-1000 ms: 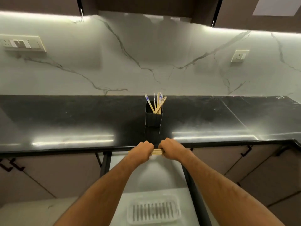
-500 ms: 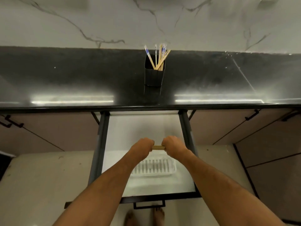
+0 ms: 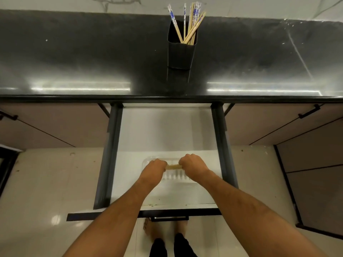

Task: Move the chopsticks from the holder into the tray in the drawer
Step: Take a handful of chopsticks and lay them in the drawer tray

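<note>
**Wooden chopsticks held over the clear tray in the open drawer**

Wooden sticks, a small bundle of chopsticks (image 3: 173,166), lie crosswise between two fists above the tray (image 3: 176,178). The left hand (image 3: 153,170) has its fingers curled round the bundle's left end; the right hand (image 3: 193,166) grips the right end in the same way, knuckles up. Only a short stretch of the bundle shows between the two fists. Whether the sticks already touch the tray or hang just above it cannot be told.

The tray is clear plastic with a ribbed floor, and it sits in the front half of the drawer (image 3: 167,130), roughly midway between the drawer's left and right sides and nearer its front edge than its back. Both hands cover much of the tray's back part. The drawer is pulled well out from under the countertop (image 3: 74,58), its white floor framed by dark side rails.

On the black countertop, near the back edge and in line with the drawer, stands a dark square holder (image 3: 181,52). More chopsticks (image 3: 191,25) stand in the holder, leaning in different directions, some plain wood and some with blue-and-white patterned tops.

Bare feet (image 3: 163,229) show on the pale floor tiles below the drawer's front edge.
</note>
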A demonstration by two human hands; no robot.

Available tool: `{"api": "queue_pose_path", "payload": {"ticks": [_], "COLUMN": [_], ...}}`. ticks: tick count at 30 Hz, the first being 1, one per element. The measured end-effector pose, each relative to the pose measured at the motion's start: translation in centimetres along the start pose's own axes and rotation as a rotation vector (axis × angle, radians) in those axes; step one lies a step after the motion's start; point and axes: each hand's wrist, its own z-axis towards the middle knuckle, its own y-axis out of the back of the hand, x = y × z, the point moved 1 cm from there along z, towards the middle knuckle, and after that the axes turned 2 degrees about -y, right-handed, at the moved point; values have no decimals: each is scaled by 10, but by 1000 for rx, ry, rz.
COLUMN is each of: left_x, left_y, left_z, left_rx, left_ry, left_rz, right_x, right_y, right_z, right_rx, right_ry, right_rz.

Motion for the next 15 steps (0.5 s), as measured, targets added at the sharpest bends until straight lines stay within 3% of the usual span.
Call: {"api": "queue_pose_path", "payload": {"ticks": [15], "left_x": [14], "left_y": [-21], "left_z": [14], "left_rx": [179], "left_ry": [19], "left_rz": [-10], "right_x": [8], "right_y": [-46], "right_z": [11], "right_rx": [103], "right_ry": [-22], "right_rz": [153]}}
